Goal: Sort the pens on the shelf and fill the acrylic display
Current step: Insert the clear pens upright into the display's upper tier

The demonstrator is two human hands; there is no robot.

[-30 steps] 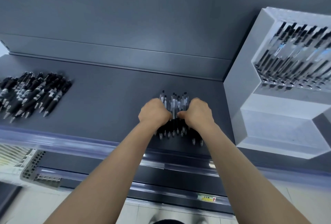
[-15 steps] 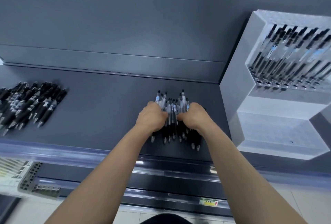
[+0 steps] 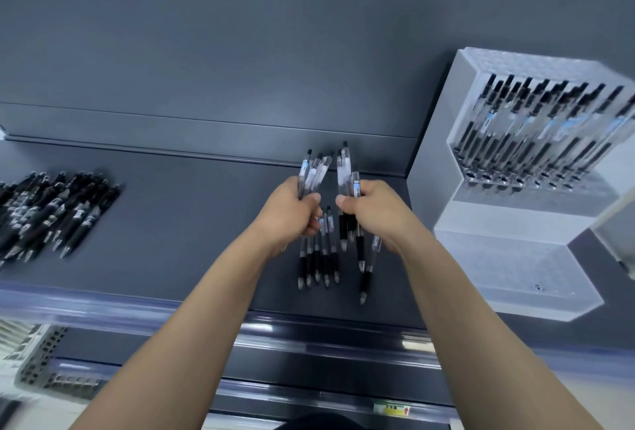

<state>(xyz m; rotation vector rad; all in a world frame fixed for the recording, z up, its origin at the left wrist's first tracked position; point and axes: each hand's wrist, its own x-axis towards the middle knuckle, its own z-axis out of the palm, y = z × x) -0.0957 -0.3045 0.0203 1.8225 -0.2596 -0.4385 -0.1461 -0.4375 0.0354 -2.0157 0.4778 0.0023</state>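
My left hand (image 3: 288,214) is closed around a bunch of clear pens with black grips (image 3: 312,172), their tops fanning up above my fist. My right hand (image 3: 374,211) grips a second bunch of the same clear pens (image 3: 347,168), close beside the first. Both bunches are lifted over the dark grey shelf (image 3: 192,209). A few clear pens (image 3: 364,278) hang or lie below my hands; I cannot tell which. The tiered acrylic display (image 3: 508,216) stands at the right, its upper row filled with several clear pens (image 3: 536,127); its lower tier holds none.
A pile of black pens (image 3: 51,213) lies on the shelf at the far left. A transparent price rail (image 3: 103,306) runs along the shelf's front edge. The shelf's grey back panel (image 3: 240,51) rises behind. A lower shelf rail (image 3: 326,343) shows beneath my arms.
My hands have lifted from pressing the clear pens together on the shelf. They have split them into two bunches and raised them, one bunch in each fist.
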